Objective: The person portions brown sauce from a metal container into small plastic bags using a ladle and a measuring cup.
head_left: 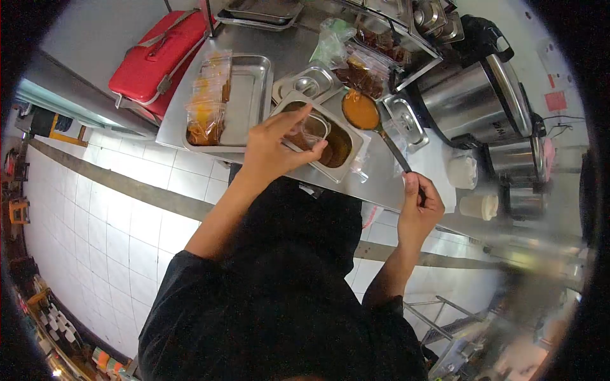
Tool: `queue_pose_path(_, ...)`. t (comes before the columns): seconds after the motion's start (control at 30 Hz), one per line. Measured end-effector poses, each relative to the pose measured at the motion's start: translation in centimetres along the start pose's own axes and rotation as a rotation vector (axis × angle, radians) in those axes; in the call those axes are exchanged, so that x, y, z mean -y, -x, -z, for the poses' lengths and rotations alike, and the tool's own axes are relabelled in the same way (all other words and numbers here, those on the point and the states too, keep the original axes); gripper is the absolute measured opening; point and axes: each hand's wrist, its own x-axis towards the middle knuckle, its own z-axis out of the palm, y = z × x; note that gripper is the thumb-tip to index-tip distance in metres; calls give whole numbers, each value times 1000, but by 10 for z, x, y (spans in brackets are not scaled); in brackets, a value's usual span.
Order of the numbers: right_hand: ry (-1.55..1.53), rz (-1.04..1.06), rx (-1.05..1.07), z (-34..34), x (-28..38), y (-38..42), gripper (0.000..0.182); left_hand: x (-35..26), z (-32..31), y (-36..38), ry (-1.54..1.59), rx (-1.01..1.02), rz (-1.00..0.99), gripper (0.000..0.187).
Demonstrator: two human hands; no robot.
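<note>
My left hand [276, 149] holds a small clear plastic bag [309, 130] open over a steel pan of brown sauce [346, 149] on the steel counter. My right hand [419, 206] grips the long handle of a ladle [361, 110], whose bowl is full of orange-brown sauce and hovers just right of the bag, above the pan's far edge.
A steel tray [244, 105] with filled sauce bags [208, 95] lies to the left, a red case [159, 60] beyond it. Small steel containers, lids and bagged food crowd the back. Large steel pots [476, 95] stand at right, with white cups [480, 206] nearby. White tiled floor lies below.
</note>
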Motion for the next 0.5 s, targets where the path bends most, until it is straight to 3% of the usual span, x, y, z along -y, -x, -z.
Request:
queue_pose_path(0.27, 92, 226, 6, -9, 11, 3, 16, 4, -10, 4, 43, 74, 72, 63)
queue_pose_path(0.5, 190, 272, -4, -15, 13, 5, 17, 1, -7, 1, 45, 45, 57, 63)
